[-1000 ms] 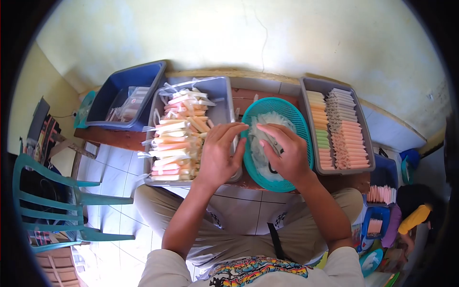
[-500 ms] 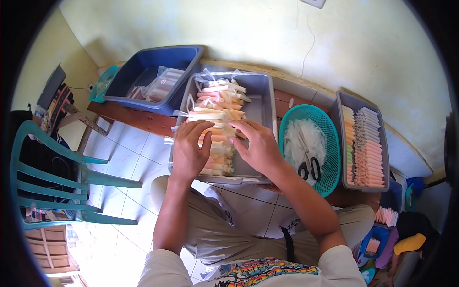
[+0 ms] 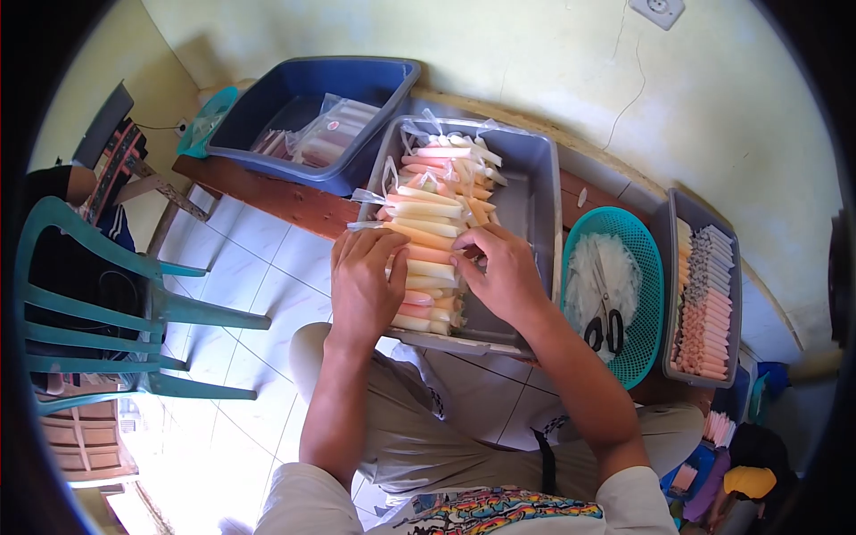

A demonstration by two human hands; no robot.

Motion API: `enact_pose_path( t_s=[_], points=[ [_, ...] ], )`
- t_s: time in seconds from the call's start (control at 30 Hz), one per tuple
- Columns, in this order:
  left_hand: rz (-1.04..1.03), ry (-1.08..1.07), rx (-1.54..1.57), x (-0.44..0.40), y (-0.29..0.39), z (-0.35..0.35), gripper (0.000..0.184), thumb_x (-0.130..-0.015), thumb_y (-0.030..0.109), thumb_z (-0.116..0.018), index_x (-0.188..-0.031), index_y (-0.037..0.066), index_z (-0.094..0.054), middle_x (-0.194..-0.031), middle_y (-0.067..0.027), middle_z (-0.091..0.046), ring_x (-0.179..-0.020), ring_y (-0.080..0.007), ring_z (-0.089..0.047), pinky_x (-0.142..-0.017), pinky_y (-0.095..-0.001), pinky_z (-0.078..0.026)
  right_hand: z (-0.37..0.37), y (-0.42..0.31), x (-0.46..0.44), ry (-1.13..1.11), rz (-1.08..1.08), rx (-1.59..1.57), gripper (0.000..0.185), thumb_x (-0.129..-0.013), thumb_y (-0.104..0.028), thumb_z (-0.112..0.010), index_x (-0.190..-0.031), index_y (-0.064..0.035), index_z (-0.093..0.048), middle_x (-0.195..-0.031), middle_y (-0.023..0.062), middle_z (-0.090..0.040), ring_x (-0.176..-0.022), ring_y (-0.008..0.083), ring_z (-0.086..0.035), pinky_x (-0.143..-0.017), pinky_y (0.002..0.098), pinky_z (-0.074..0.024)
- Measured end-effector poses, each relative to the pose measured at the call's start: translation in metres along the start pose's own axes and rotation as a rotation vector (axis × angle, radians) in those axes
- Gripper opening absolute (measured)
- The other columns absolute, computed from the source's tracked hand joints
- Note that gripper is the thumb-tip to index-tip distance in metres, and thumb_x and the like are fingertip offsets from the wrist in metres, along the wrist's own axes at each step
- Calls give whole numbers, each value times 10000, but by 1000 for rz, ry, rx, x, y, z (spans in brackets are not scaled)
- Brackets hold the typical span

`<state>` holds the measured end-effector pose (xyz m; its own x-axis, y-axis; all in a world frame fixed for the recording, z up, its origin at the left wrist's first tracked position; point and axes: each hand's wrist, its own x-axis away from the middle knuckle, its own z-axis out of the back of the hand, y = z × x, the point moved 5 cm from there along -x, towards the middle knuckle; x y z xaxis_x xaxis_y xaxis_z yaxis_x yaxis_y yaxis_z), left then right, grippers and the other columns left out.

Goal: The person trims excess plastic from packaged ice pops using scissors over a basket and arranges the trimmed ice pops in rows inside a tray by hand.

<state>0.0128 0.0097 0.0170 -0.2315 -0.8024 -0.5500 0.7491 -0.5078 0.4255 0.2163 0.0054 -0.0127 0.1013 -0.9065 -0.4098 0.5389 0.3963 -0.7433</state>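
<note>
Filled, tube-shaped ice pops in cream, orange and pink plastic lie stacked crosswise in a grey tub. My left hand is curled at the left end of a pink ice pop, thumb and fingers closed around it. At the other end of the same ice pop, my right hand pinches with thumb and forefinger. The pop lies level on the pile between both hands. Clear, knotted plastic tails stick out along the pile's left side. My fingers partly hide the ends of the pop.
To the right, a turquoise basket holds clear plastic and black-handled scissors. Beyond it, another grey tub contains rows of ice pops. A blue tub with packed bags is at left, near a green chair. Another person is at lower right.
Both hands have come down onto the pile and closed on the ends of a pink ice pop; earlier they hovered with fingers apart. The view has shifted, moving the tubs rightward.
</note>
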Motion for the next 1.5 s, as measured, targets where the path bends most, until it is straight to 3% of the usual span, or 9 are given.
enact_pose_path(
  t_s=[0.37,0.43,0.73,0.87,0.93,1.1,1.23,1.3,1.5],
  points=[
    [0,-16,15,-6,1,2,161,-903,66,-757,-1063,63,-762,-1067,-113,-746,-1083,-338,-679,-1067,-494,-473,4,-2,-3,-7,-10,2,138,-887,-58,-803,-973,-30,-699,-941,141,-718,-822,292,-757,-733,398,-590],
    [-63,11,39,-13,3,4,161,-901,19,-748,-1062,33,-758,-1059,-136,-751,-1041,-371,-682,-977,-480,-512,6,-5,-6,0,2,-10,137,-888,-60,-801,-973,-29,-697,-943,144,-721,-815,294,-757,-730,394,-592],
    [-118,13,104,-60,-4,-17,162,-907,6,-723,-1062,37,-760,-1019,-155,-752,-954,-397,-701,-867,-481,-543,7,-8,-51,26,60,43,162,-880,-88,-805,-977,-28,-689,-935,141,-727,-811,294,-760,-742,414,-602],
    [-137,48,20,-94,-30,-30,160,-917,3,-699,-1061,29,-764,-1023,-168,-756,-969,-403,-705,-873,-484,-551,-1,11,-80,54,94,124,168,-883,-81,-801,-1009,-26,-706,-987,157,-752,-852,321,-763,-793,428,-601],
    [-118,44,40,-110,-49,-41,162,-933,31,-653,-1026,55,-783,-1004,-122,-773,-1021,-363,-711,-928,-492,-539,-3,16,-95,95,133,171,175,-881,-63,-807,-1024,-21,-716,-1016,165,-763,-865,313,-770,-798,413,-601],
    [-187,44,31,-138,-73,-59,202,-897,-8,-638,-1024,33,-790,-1016,-137,-779,-1042,-370,-705,-951,-490,-546,-10,31,-129,94,158,261,235,-866,-76,-797,-1089,-40,-735,-1068,174,-759,-966,383,-733,-891,469,-582],
    [-172,22,50,-149,-84,-72,225,-877,-40,-652,-1047,21,-786,-1115,-151,-768,-1127,-373,-686,-1006,-471,-540,-21,41,-157,104,247,347,217,-862,-62,-780,-1076,-49,-749,-1055,164,-766,-927,391,-721,-887,477,-579],
    [-161,6,51,-151,-93,-77,227,-892,-59,-653,-1066,14,-780,-1177,-162,-757,-1167,-378,-675,-1032,-462,-534,-28,45,-171,140,303,381,144,-824,-97,-769,-963,-66,-785,-961,127,-776,-934,355,-718,-877,476,-575],
    [-198,15,-44,-149,-107,-87,229,-852,-43,-679,-1040,19,-795,-1248,-120,-746,-1248,-343,-648,-1071,-470,-502,-60,61,-200,-67,367,528,173,-805,-260,-814,-907,-121,-792,-888,83,-757,-962,311,-716,-899,446,-556]
  ],
)
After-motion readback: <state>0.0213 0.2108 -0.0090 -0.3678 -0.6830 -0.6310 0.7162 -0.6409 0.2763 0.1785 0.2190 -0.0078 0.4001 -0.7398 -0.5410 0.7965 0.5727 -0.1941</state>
